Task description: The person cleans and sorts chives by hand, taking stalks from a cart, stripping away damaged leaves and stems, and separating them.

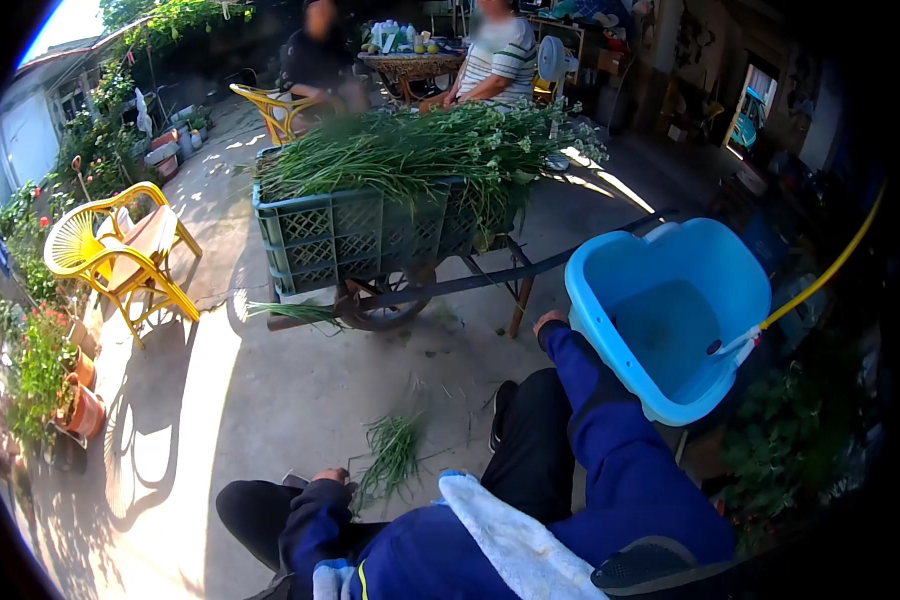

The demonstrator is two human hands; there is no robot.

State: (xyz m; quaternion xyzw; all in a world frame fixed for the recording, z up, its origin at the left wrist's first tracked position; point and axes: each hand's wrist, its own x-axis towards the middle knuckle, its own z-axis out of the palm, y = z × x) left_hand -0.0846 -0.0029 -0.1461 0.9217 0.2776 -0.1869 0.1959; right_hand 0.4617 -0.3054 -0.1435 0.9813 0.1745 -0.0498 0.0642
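My left hand (332,475) is by my left knee, beside a small heap of cut green stalks (394,448) on the concrete floor. Its fingers are too small and shaded to read. My right arm reaches forward, and my right hand (549,319) is close to the left wall of a light-blue plastic basin (588,285); I cannot tell whether it touches it. Ahead, a green plastic crate (315,243) rests on a wheelbarrow (450,284), piled with long green stalks (400,150) bearing small white flower heads at the right end.
A yellow hose (820,275) with a white fitting hangs over the basin's right rim. On the left stand a yellow rattan chair (130,245) and potted plants (85,408). Two people sit at a table (410,68) behind the crate. A white towel (510,540) lies over my front.
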